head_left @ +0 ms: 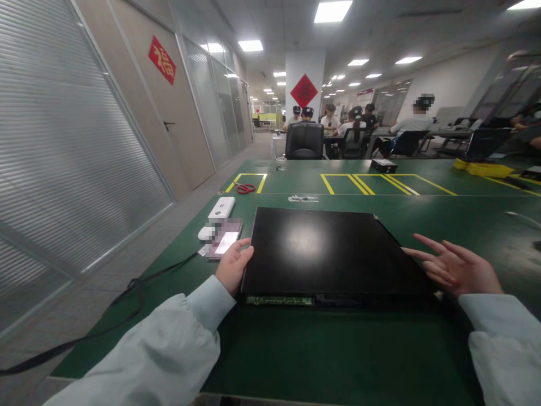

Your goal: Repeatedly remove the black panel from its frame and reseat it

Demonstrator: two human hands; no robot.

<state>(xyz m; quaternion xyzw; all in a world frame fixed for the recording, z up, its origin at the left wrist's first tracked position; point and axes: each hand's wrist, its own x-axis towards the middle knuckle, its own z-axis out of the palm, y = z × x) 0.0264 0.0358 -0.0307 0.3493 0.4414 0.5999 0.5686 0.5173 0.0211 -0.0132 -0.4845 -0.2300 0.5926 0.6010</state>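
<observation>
Flat black rectangular display panel [310, 254], head view: over the green counter [338, 355], long axis running left to right between the hands. Bare left hand [233, 264]: nearer, grasping the panel's left edge. Bare right hand [459, 268]: fingers spread, gripping nothing, just beside the panel's right edge; fingertip contact uncertain.

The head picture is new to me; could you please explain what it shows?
There is no machine here: the camera is worn on a person's head and looks forward and down. The bare left hand grips the left edge of a black panel. The bare right hand is open at the panel's right edge; whether it touches is hard to tell. On the green table, red scissors lie farther off, and a white gadget lies beyond the left hand.
</observation>
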